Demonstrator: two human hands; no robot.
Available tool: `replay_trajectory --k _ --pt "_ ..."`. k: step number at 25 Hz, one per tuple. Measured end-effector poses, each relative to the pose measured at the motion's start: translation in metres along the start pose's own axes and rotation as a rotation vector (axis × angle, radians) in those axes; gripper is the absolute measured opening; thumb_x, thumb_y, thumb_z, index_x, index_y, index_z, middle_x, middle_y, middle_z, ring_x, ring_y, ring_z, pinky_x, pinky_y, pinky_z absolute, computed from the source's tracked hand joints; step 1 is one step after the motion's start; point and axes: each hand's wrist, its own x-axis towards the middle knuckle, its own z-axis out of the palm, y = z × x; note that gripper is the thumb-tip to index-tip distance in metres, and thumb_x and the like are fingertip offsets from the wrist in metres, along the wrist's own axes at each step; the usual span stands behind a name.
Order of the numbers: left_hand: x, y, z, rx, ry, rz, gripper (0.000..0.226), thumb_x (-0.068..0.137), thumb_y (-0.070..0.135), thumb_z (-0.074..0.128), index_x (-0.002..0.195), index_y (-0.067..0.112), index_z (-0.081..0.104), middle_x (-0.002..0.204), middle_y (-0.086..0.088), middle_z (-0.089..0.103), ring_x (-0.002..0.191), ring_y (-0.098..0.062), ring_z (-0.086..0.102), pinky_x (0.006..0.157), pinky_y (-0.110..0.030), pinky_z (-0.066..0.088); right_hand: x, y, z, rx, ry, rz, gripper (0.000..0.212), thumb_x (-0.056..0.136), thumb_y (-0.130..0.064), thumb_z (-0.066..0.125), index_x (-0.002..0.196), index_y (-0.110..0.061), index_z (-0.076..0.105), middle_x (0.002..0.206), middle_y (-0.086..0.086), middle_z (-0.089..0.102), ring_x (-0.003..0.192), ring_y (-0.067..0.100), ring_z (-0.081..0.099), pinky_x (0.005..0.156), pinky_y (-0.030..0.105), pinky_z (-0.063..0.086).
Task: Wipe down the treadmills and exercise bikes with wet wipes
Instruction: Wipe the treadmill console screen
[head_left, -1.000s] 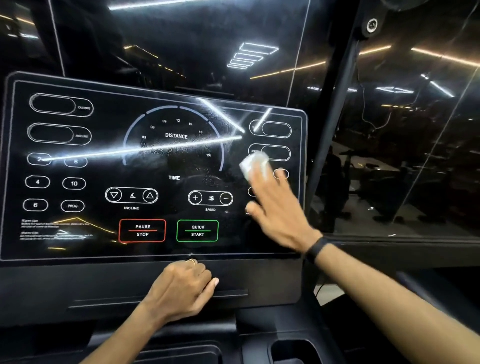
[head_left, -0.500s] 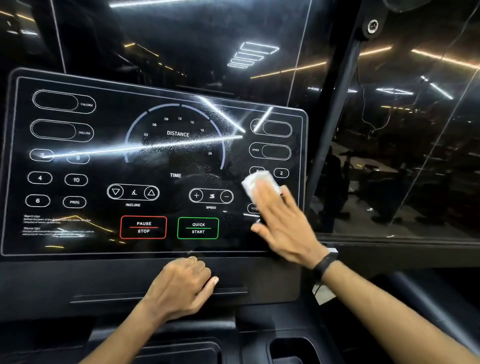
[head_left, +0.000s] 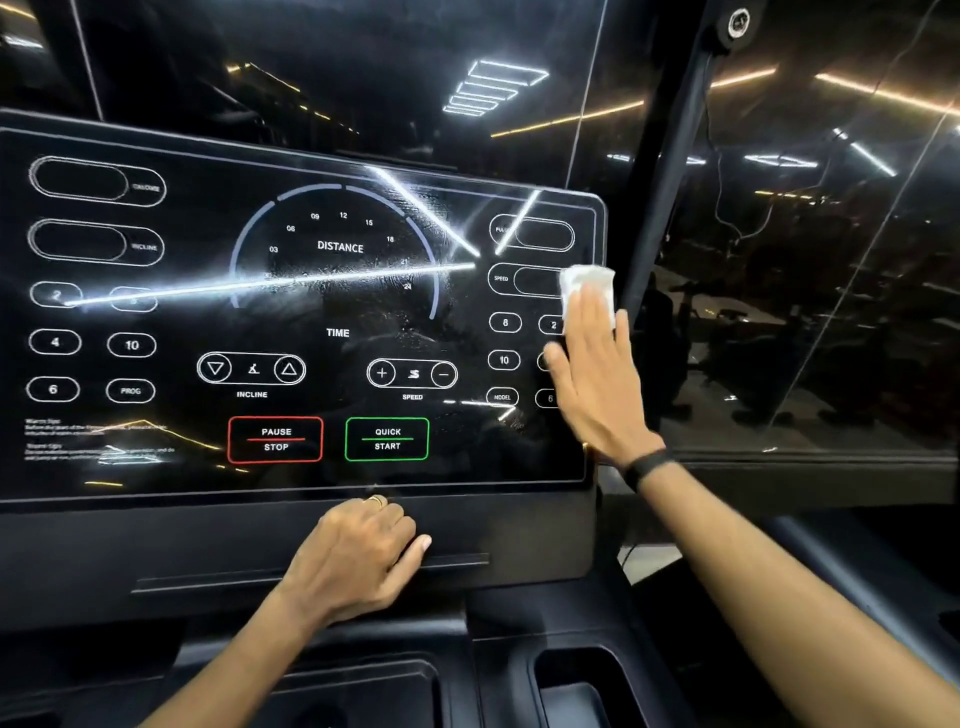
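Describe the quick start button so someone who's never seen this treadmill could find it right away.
Start at the console, the wide black glossy panel. Along its bottom, below the SPEED plus-minus control, two rectangular buttons sit side by side. Quick start is the right one, outlined in green; its neighbour, pause stop, is outlined in red.

Right hand (head_left: 597, 379): fingers straight and together, pointing up, palm flat against the surface in front, far right of scene. Fingertips press on a white wipe (head_left: 587, 286); thumb splayed out to the left. Dark band (head_left: 649, 467) around the right wrist. Right forearm runs bare from the near right corner up to the wrist. Left hand (head_left: 358, 556): nearer, centre of scene, knuckles up, fingers curled under, thumb tip extended right. Ring (head_left: 376, 500) on one finger. Left forearm enters from near left
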Motion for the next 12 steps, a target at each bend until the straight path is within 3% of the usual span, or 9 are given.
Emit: replay_trajectory --k 2,7,9,12 --pt "-0.002 0.000 -0.001 -0.007 -0.011 -0.004 0.039 0.094 0.037 0.049 0.060 0.018 0.049 0.057 0.003 0.047 0.050 -0.017 0.044 0.046 -0.032 0.040 0.006 -0.008 0.003 0.088 0.032 0.084 0.070 0.105 -0.046 0.016 0.158 -0.002 0.003 0.167 0.014 -0.004 0.154 0.022 -0.011 0.125 0.047 0.000" --pt "-0.001 0.001 0.000 0.008 -0.012 0.002 0.039 0.093 0.037 0.049 0.059 0.017 0.049 0.056 0.003 0.047 0.050 -0.017 0.044 0.046 -0.032 0.040 -0.147 -0.051 0.036 0.052 -0.137 -0.132 0.074 0.105 -0.048 0.027 0.157 0.002 0.011 0.166 0.017 0.001 0.155 0.030 0.000 0.121 0.052 0.019" --pt "0.000 0.001 0.000 0.017 -0.003 0.000 0.040 0.093 0.038 0.049 0.059 0.017 0.050 0.056 0.002 0.048 0.049 -0.017 0.045 0.046 -0.033 0.041 -0.122 -0.035 0.033 0.090 -0.066 -0.088 0.074 0.105 -0.048 0.026 0.156 0.003 0.011 0.166 0.018 0.001 0.154 0.030 0.000 0.121 0.052 0.019" --pt "-0.001 0.000 0.000 -0.004 -0.003 -0.010 0.040 0.094 0.038 0.049 0.060 0.017 0.049 0.056 0.002 0.047 0.049 -0.018 0.045 0.046 -0.033 0.041 -0.011 -0.017 0.003 0.142 0.038 0.074 0.072 0.106 -0.046 0.021 0.157 0.002 0.004 0.166 0.019 -0.003 0.154 0.029 -0.008 0.125 0.048 0.008"
